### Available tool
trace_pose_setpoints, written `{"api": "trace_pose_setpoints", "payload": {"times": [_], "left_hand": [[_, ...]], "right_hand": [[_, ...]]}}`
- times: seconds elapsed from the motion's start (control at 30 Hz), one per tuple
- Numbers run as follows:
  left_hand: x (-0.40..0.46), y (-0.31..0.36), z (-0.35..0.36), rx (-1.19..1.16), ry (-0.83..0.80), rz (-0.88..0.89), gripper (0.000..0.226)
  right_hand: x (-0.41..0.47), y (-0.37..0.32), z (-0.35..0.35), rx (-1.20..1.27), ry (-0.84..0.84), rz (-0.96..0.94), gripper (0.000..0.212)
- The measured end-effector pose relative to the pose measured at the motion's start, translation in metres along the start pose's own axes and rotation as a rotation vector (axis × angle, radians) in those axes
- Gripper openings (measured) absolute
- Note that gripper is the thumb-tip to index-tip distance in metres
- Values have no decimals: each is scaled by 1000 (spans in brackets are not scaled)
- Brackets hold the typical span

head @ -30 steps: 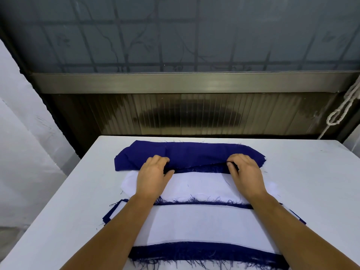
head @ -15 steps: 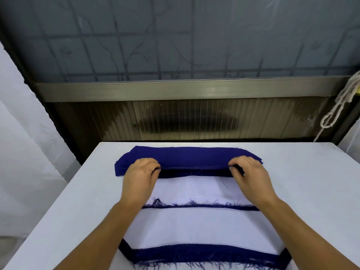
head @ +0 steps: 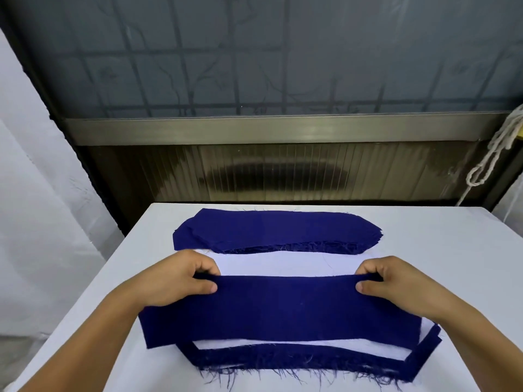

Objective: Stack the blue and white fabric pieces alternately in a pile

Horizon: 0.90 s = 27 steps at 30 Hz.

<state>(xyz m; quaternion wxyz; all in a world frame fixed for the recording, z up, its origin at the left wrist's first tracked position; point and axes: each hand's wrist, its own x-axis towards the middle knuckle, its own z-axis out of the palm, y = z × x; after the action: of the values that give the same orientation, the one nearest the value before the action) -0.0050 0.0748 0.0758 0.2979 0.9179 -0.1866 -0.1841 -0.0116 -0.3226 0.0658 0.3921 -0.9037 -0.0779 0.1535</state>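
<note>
The left hand pinches the far left corner of a blue fabric piece, thumb on top and fingers curled behind the edge. The right hand has the same grip on the far right corner, thumb pressed on the cloth's upper face. Between the two hands the far edge of the blue piece runs straight and taut, and the rest of it spreads toward the person over the pile at the near side of the desk. Under it a white layer shows as a thin strip along the near edge, and below that a blue layer with a frayed, thready edge; more blue and white edges peek out at the pile's right corner. Just beyond the hands a white fabric piece lies flat on the desk. Farther back, a stack of blue pieces rests with its near edge overlapping that white piece. A white rope hangs at the right, in front of the dark wall behind the desk.
</note>
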Motion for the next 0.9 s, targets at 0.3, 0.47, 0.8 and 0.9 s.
{"api": "trace_pose_setpoints", "payload": {"times": [0.3, 0.47, 0.8, 0.9], "left_hand": [[-14, 9, 30, 141, 769, 151, 14], [-37, -18, 84, 232, 622, 285, 31], [-37, -33, 113, 306, 643, 327, 51], [-38, -35, 117, 319, 636, 316, 53]], "right_hand": [[-29, 15, 7, -521, 802, -459, 23], [-58, 62, 55, -691, 688, -628, 49], [-61, 76, 75, -623, 668, -649, 40], [-61, 84, 78, -616, 650, -663, 36]]}}
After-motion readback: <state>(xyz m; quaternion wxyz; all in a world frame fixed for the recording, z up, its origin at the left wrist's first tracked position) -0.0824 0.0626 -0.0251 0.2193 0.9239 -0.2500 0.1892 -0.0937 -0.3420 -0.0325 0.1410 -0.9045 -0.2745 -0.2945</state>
